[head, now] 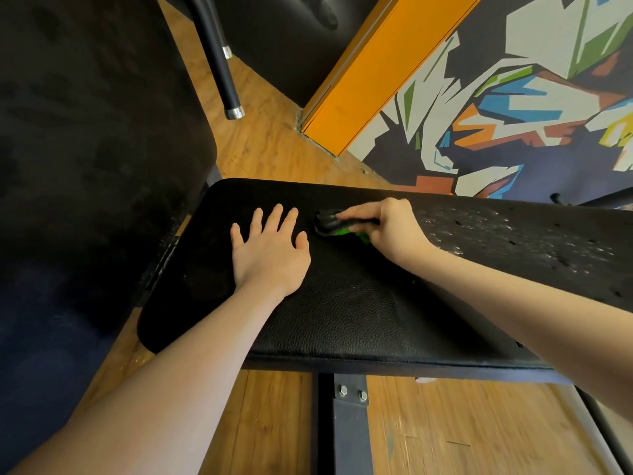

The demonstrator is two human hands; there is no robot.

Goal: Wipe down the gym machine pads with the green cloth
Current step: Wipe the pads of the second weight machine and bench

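Mid-wipe: right hand [394, 228] grips cloth [342, 229] near pad [342, 313] far edge; left hand [270, 252] flat, fingers spread, empty. Next: sweep twd right end (looks scuffed).

Both forearms are bare from the near edge of the view to the wrists, with no sleeve, and the left hand [270, 250] and right hand [394, 226] wear no glove, ring or watch.

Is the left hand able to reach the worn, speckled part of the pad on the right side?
Probably not directly. The left hand lies flat on the pad, and the right hand with the green cloth lies between it and the speckled part.
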